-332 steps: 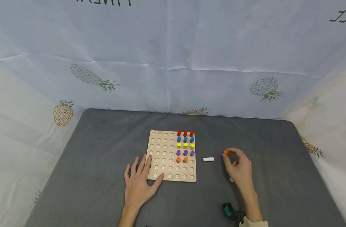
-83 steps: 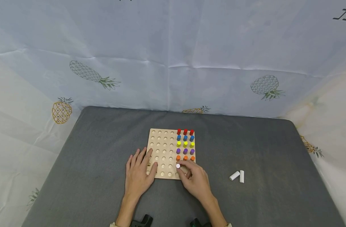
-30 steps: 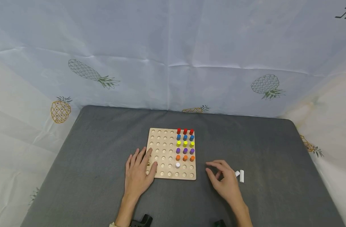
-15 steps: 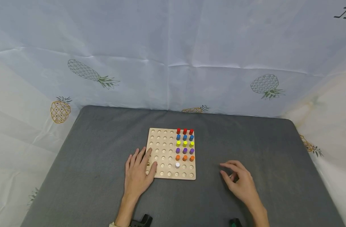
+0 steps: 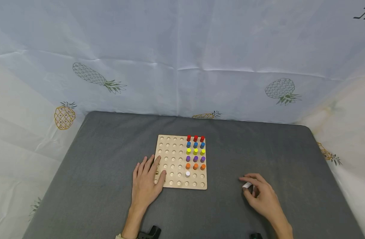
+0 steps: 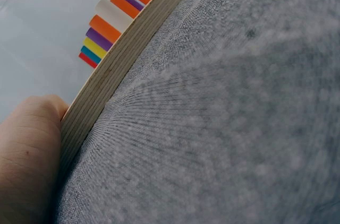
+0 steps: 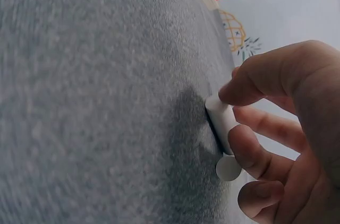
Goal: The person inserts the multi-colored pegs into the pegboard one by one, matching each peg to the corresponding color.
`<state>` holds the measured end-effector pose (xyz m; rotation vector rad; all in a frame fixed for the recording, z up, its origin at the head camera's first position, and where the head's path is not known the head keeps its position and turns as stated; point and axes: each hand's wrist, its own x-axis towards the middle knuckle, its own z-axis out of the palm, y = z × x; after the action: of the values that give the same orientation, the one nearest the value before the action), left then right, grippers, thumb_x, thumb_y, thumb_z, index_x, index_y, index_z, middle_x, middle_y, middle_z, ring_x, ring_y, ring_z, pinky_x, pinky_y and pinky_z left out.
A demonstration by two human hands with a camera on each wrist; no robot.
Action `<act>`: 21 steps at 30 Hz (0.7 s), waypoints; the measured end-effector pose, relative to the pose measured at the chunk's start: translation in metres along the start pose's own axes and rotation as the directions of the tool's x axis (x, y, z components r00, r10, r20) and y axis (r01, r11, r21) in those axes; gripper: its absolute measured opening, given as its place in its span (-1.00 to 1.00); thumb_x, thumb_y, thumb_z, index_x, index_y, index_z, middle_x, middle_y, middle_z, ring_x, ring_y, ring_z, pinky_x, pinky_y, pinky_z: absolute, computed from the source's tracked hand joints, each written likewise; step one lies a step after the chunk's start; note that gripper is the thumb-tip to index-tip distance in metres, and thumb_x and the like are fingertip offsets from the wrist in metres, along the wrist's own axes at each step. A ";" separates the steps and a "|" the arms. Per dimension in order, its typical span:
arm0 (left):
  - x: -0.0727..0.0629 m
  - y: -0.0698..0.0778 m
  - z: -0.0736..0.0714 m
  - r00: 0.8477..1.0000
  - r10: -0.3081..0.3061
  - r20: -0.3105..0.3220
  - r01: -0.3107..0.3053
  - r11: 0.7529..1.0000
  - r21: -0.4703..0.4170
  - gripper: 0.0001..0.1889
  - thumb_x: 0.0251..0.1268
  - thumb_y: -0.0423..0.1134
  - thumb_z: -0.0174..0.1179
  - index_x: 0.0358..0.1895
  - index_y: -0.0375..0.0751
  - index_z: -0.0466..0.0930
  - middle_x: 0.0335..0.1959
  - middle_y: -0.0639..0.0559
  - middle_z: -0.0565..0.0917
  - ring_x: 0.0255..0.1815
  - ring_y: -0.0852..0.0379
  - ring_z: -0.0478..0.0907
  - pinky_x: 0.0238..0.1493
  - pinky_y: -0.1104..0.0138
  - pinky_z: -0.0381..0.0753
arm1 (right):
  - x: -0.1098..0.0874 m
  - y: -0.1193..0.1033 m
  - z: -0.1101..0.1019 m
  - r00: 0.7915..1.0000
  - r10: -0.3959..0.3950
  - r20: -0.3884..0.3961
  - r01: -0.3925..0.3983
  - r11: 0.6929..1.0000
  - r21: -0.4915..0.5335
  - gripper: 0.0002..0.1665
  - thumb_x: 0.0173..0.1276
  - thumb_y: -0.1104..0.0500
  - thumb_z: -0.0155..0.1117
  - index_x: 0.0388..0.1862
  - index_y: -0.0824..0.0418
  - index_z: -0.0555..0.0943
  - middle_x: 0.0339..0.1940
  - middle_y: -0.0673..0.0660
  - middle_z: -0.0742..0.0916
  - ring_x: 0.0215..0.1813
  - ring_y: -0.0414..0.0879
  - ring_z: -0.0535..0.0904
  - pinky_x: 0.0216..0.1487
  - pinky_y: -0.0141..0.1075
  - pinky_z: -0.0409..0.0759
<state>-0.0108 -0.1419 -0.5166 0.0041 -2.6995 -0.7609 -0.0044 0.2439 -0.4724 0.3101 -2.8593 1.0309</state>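
A light wooden pegboard (image 5: 167,156) lies on the grey cloth. Red, blue, yellow, purple and orange pegs (image 5: 195,166) stand in rows in its right-hand columns, with one upright white peg (image 5: 187,174) below the orange row. Fingers spread, my left hand (image 5: 146,186) rests on the board's left edge and near corner. To the right, my right hand (image 5: 261,196) has its thumb and fingers around a white peg (image 5: 246,185) that lies on the cloth; the thumb tip touches it. Another white peg (image 7: 228,168) lies against it, its end showing under the curled fingers.
A grey cloth (image 5: 116,146) covers the table. Behind it hangs a pale curtain (image 5: 146,86) printed with pineapples. Black wrist devices (image 5: 150,232) show at the near edge.
An orange peg now fills the third place in its row, and a white peg stands in the board. My right hand has moved right and down to the loose white pegs; the left stayed.
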 end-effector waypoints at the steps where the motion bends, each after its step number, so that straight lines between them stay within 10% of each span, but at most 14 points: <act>1: 0.000 0.000 0.000 1.000 -0.001 0.000 0.001 1.000 0.000 -0.43 0.37 0.01 0.24 0.41 -0.04 0.53 0.43 -0.16 0.54 0.53 -0.26 0.34 0.55 -0.18 0.14 | -0.001 0.000 -0.001 1.000 0.009 0.013 -0.008 1.000 -0.008 -0.55 0.13 0.47 0.45 -0.01 0.14 0.77 0.06 0.15 0.70 -0.59 -0.43 0.32 -0.64 -0.45 0.34; 21: 0.000 0.002 -0.001 1.000 -0.012 0.012 0.012 1.000 -0.001 -0.44 0.38 0.01 0.23 0.41 -0.03 0.53 0.44 -0.16 0.54 0.54 -0.25 0.33 0.55 -0.18 0.14 | 0.003 0.001 -0.003 0.991 0.111 0.080 -0.096 0.982 -0.163 -0.62 0.16 0.35 0.46 -0.02 0.14 0.80 0.09 0.15 0.70 -0.53 -0.44 0.29 -0.59 -0.44 0.27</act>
<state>-0.0105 -0.1411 -0.5145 0.0159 -2.7132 -0.7678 -0.0072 0.2466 -0.4702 0.2013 -3.0440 0.8164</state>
